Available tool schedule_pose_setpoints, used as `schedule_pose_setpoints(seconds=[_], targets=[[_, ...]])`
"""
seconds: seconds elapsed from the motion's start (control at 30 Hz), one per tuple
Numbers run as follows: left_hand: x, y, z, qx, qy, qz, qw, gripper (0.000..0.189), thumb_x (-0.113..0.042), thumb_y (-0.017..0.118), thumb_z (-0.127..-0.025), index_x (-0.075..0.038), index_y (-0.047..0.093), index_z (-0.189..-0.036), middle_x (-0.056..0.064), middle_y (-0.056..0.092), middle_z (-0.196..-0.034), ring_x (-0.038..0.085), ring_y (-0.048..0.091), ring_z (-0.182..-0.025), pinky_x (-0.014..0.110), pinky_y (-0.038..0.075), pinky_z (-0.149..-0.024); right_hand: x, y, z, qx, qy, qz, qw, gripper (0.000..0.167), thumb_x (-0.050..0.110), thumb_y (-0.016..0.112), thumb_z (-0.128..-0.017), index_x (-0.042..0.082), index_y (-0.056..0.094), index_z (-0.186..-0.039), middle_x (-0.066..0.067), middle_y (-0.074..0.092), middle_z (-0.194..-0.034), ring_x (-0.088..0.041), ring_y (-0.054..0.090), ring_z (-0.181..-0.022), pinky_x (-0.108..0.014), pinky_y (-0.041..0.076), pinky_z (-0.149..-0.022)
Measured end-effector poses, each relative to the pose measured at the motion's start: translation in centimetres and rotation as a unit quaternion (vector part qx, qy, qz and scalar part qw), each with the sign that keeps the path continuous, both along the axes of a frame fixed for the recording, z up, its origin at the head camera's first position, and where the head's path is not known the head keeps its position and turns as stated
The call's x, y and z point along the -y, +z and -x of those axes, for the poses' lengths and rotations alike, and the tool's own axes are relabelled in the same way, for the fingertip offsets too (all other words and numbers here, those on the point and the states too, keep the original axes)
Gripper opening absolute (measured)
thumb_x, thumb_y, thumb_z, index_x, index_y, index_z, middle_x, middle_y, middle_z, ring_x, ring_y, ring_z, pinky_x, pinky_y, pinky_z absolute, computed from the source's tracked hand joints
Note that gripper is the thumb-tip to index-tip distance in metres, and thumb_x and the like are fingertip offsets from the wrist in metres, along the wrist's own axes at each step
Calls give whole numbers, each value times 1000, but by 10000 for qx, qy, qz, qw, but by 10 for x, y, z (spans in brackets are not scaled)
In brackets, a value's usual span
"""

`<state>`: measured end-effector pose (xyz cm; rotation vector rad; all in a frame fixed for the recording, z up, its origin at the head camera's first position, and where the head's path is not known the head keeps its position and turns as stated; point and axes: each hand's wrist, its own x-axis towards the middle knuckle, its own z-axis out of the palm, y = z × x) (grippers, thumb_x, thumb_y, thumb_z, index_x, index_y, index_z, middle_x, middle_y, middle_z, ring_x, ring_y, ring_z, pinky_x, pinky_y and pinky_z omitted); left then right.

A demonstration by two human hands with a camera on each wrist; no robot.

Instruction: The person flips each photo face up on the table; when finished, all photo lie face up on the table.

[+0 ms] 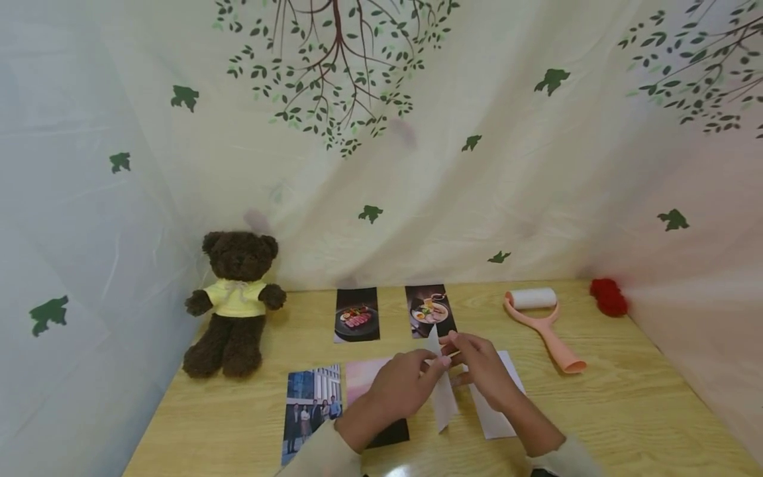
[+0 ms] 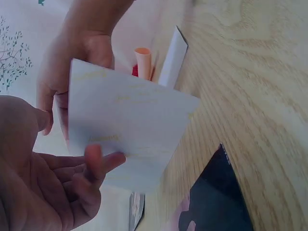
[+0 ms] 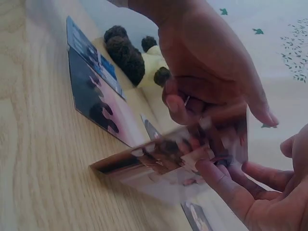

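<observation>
Between my two hands a photo print (image 1: 444, 404) stands on edge over the table. My left hand (image 1: 402, 384) is at its plain white back, fingers bent and one fingertip touching that side in the left wrist view. On the printed side, which shows blurred people, my right hand (image 1: 489, 374) has its fingers against the picture (image 3: 163, 156). Both hands pinch it near the top edge. Below the left hand lies a pink and black photo (image 1: 362, 379), beside one of people before a building (image 1: 312, 411). Under the right hand is a white rectangle (image 1: 491, 414).
Two food photos, a steak plate (image 1: 356, 318) and a noodle bowl (image 1: 430, 308), lie at the back. A brown teddy bear (image 1: 238, 298) in a yellow top sits left. A peach lint roller (image 1: 542, 324) and a fuzzy red thing (image 1: 608, 297) lie right on the wooden table (image 1: 644, 384).
</observation>
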<state>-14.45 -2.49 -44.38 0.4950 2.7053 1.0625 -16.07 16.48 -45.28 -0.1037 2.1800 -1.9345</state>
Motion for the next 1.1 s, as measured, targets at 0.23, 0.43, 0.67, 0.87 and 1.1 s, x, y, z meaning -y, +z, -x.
schedule_pose_setpoints(seconds=[0.23, 0.43, 0.67, 0.87, 1.1], targets=[[7, -2, 1, 303, 2, -345, 9989, 51, -41, 56, -108, -5, 62, -144, 6, 80, -107, 13, 72, -81, 33, 55, -68, 6, -8, -1, -392, 457, -317, 9977, 61, 40, 38, -116, -14, 62, -133, -30, 65, -127, -20, 69, -102, -40, 65, -80], [12, -11, -2, 138, 13, 330, 9994, 28, -35, 62, -104, -10, 73, -107, -6, 59, -66, 11, 50, -53, 31, 38, -51, 7, -20, -5, -504, 447, -1325, 9889, 59, 42, 35, -116, -2, 73, -121, -17, 74, -120, -21, 70, -104, -38, 59, -89], [11, -16, -1, -202, 23, 1271, 9917, 29, -39, 64, -103, -16, 69, -86, -5, 54, -65, 14, 51, -57, 33, 40, -54, 7, -31, -8, -542, 519, -1956, 9778, 62, 49, 31, -115, 7, 76, -122, -11, 75, -122, -22, 69, -109, -43, 55, -93], [11, -14, -2, -758, 225, 2345, 9689, 35, -43, 71, -98, -11, 72, -82, 2, 65, -71, 20, 61, -61, 38, 47, -55, 10, -35, -12, -573, 411, -2164, 9738, 53, 41, 38, -115, 7, 78, -119, -13, 76, -125, -30, 70, -118, -52, 55, -99], [9, -10, -2, -1377, 163, 2660, 9539, 33, -40, 78, -93, -13, 71, -76, 3, 68, -70, 21, 64, -62, 39, 48, -54, 6, -39, -8, -916, -407, -2090, 9728, 32, 22, 51, -112, 9, 80, -108, -8, 79, -110, -18, 72, -101, -39, 57, -88]])
